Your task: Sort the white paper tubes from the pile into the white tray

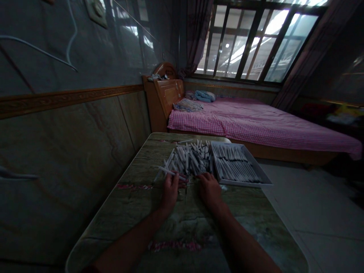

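My left hand [171, 191] is closed on a slim white pen-like stick [169, 171] that points out to the left. Just beyond both hands lies a loose pile of similar white and grey sticks [189, 157], heaped in many directions. At the near edge of that pile, my right hand [209, 188] has its fingers bent and close together; whatever they pinch is hidden or too small to name. To its right stands a shallow white tray [263, 175], where the same kind of sticks lie side by side in two rows.
Everything rests on a low table [182, 223] with a green marbled top and rounded corners. A tiled wall [71, 159] runs close along the left. Behind the table is a bed [241, 117] with a pink checked sheet. Pale floor [321, 204] shows at the right.
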The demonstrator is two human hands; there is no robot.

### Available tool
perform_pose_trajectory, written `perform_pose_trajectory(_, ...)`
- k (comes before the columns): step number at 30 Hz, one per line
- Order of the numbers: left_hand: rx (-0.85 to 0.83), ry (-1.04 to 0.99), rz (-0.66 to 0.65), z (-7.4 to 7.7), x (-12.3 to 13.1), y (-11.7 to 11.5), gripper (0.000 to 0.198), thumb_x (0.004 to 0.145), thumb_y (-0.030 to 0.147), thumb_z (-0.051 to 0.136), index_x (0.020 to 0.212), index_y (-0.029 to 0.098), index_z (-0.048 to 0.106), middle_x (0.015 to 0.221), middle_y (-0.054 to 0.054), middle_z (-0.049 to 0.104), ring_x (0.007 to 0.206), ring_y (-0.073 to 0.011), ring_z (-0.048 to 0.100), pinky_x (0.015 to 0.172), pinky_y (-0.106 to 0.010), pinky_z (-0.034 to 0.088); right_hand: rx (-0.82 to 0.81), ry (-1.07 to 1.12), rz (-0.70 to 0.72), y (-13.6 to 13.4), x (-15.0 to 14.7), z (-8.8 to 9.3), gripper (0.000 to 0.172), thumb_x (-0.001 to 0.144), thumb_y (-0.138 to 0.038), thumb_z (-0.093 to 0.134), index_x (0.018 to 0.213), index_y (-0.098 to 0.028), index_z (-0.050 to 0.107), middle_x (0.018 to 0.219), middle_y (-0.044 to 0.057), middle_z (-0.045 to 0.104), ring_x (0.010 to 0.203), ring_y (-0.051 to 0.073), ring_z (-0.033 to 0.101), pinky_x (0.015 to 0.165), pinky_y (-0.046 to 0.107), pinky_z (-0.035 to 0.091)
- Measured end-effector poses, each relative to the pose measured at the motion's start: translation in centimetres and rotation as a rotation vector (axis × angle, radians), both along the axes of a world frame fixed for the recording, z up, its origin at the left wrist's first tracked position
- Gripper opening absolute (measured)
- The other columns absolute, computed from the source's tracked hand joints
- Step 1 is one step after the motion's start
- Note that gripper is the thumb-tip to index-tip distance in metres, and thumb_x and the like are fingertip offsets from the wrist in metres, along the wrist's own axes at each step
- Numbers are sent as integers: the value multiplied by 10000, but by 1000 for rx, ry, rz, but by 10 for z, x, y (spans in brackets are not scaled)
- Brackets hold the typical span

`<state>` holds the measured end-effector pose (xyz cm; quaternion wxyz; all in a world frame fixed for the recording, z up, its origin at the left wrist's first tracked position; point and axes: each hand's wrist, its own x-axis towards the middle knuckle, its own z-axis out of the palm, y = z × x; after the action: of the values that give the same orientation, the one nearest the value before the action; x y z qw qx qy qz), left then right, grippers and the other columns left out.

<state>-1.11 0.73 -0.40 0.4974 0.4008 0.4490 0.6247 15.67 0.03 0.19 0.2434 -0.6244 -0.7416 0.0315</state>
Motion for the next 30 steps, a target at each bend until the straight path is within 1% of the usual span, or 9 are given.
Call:
perform_pose_trajectory(4, 32, 27, 59, -1, -1, 2, 277, 832, 487, 551, 941, 239, 497, 837, -30, 693, 677, -203, 704, 566, -317, 562, 1, -151, 112, -2, -14, 7, 294, 920, -193, 537, 1153, -274, 696, 1093, 67, 646, 1021, 226, 541, 885, 312, 406)
perform_pose_trajectory(7, 23, 57, 86, -2, -4, 5, 289, 840, 518, 518, 916, 240, 504, 850, -37, 690, 701, -208, 710, 562, -309, 554, -11, -221, 252, -3, -22, 7, 256, 937, -226, 543, 1114, -298, 714, 1072, 56, 649, 1008, 221, 541, 866, 313, 411)
perform_pose_trajectory(10, 23, 51, 100, -1, -5, 5, 300, 834, 529, 524, 899, 236, 511, 828, -33, 685, 697, -206, 711, 552, -298, 548, -28, -276, 377, -6, -23, 4, 228, 945, -245, 547, 1088, -276, 722, 1048, 55, 664, 1004, 218, 546, 861, 312, 417)
perform_pose_trajectory(14, 39, 43, 108, 0, -4, 3, 274, 838, 492, 553, 897, 225, 539, 843, -27, 685, 703, -188, 708, 535, -272, 542, -74, -287, 439, -16, -21, 8, 223, 925, -203, 554, 1076, -228, 716, 1029, 54, 677, 987, 204, 568, 877, 301, 423)
perform_pose_trajectory(16, 49, 53, 119, 0, -3, 2, 275, 843, 485, 559, 893, 215, 553, 829, -28, 683, 712, -180, 703, 531, -255, 538, -111, -282, 433, -21, -20, 13, 210, 926, -199, 534, 1009, -207, 727, 1004, 59, 682, 970, 198, 584, 876, 293, 427)
perform_pose_trajectory(19, 59, 41, 128, 0, -3, 2, 323, 824, 512, 583, 891, 197, 559, 790, -26, 678, 701, -178, 699, 526, -245, 538, -173, -297, 343, -25, -22, 21, 218, 931, -222, 514, 915, -181, 728, 962, 80, 689, 948, 210, 610, 851, 295, 443)
perform_pose_trajectory(22, 49, 19, 97, -1, -3, 3, 374, 786, 537, 622, 900, 187, 557, 773, -22, 680, 691, -182, 700, 530, -253, 547, -247, -344, 235, -28, -25, 28, 213, 899, -154, 512, 955, -165, 717, 991, 112, 696, 942, 232, 637, 779, 301, 466)
perform_pose_trajectory(26, 32, 9, 58, -1, -2, 5, 401, 743, 528, 672, 915, 181, 565, 807, -28, 684, 709, -188, 707, 560, -267, 564, -302, -418, 123, -33, -29, 36, 265, 894, -93, 473, 1033, -151, 691, 1005, 159, 701, 927, 263, 663, 700, 317, 474)
perform_pose_trajectory(30, 22, -3, 33, -1, -2, 5, 377, 746, 519, 675, 903, 193, 569, 822, -34, 700, 719, -203, 712, 553, -277, 568, -316, -458, 91, -37, -29, 37, 280, 893, -70, 457, 1077, -135, 658, 1017, 167, 702, 939, 271, 667, 707, 321, 467)
